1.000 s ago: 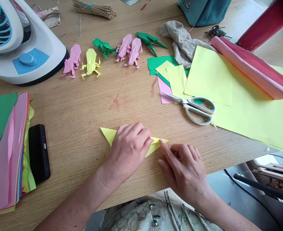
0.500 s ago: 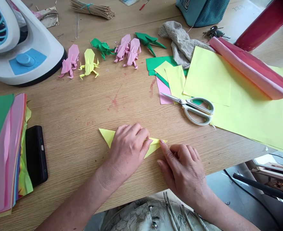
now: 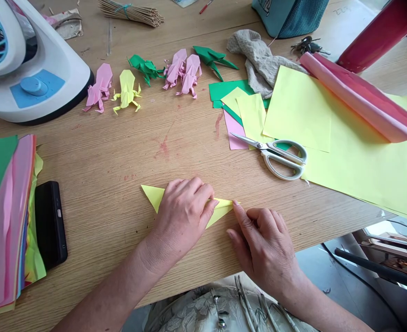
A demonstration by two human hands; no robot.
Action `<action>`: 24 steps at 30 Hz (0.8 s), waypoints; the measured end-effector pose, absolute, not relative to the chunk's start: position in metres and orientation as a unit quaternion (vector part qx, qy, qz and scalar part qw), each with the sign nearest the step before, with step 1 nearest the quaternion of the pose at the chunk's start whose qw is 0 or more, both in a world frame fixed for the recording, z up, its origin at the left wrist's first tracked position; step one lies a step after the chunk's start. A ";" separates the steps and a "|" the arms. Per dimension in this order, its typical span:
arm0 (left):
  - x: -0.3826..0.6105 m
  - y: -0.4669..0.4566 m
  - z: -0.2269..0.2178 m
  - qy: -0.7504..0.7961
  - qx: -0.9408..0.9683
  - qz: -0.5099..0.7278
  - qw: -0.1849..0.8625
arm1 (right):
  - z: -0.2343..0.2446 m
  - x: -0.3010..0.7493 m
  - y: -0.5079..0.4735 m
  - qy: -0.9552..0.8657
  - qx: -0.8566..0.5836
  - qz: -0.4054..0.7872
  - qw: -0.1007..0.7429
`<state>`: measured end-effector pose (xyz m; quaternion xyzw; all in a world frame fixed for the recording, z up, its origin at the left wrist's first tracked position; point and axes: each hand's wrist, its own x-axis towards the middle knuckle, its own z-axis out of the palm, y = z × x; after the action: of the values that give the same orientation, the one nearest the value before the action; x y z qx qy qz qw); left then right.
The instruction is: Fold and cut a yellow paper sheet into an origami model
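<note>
Left hand [image 3: 184,216] pressed flat on a small yellow folded paper triangle [image 3: 153,196], grip spread and holding it down against the wooden table [image 3: 120,152] near the front edge; right hand [image 3: 264,244] curled narrow, forefinger tip bearing on the paper's right point. Folding judged early: only a flat triangle so far, with legs and body shaping left to do, going by the finished pink, yellow and green origami frogs [image 3: 127,90] lined up farther back. Beyond on the right, white-handled scissors [image 3: 276,154] atop loose yellow, pink and green sheets [image 3: 345,152], a pink paper roll [image 3: 359,103], a grey cloth [image 3: 259,57]. On the left, a black phone [image 3: 49,223] beside a coloured paper stack [image 3: 2,221], and a white fan [image 3: 33,69]. Nothing blocking either hand.
</note>
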<state>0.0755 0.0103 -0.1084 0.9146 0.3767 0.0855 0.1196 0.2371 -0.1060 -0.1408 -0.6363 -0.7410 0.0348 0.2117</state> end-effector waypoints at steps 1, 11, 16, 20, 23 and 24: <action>0.076 0.011 -0.108 0.377 0.914 0.087 0.121 | -0.141 0.237 -0.106 -0.740 -0.637 0.035 0.214; 0.077 0.010 -0.107 0.381 0.913 0.085 0.122 | -0.139 0.237 -0.106 -0.734 -0.642 0.042 0.219; 0.077 0.009 -0.107 0.388 0.912 0.072 0.111 | -0.139 0.237 -0.106 -0.732 -0.644 0.039 0.218; 0.078 0.009 -0.107 0.390 0.913 0.066 0.097 | -0.140 0.237 -0.106 -0.733 -0.644 0.038 0.216; 0.079 0.009 -0.108 0.389 0.915 0.065 0.091 | -0.140 0.237 -0.105 -0.733 -0.644 0.036 0.216; 0.079 0.009 -0.108 0.389 0.915 0.063 0.090 | -0.141 0.237 -0.105 -0.733 -0.644 0.035 0.216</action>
<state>0.0789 0.0087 -0.1084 0.9146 0.3893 0.0625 0.0896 0.2366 -0.1048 -0.1405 -0.6445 -0.7327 0.0353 0.2158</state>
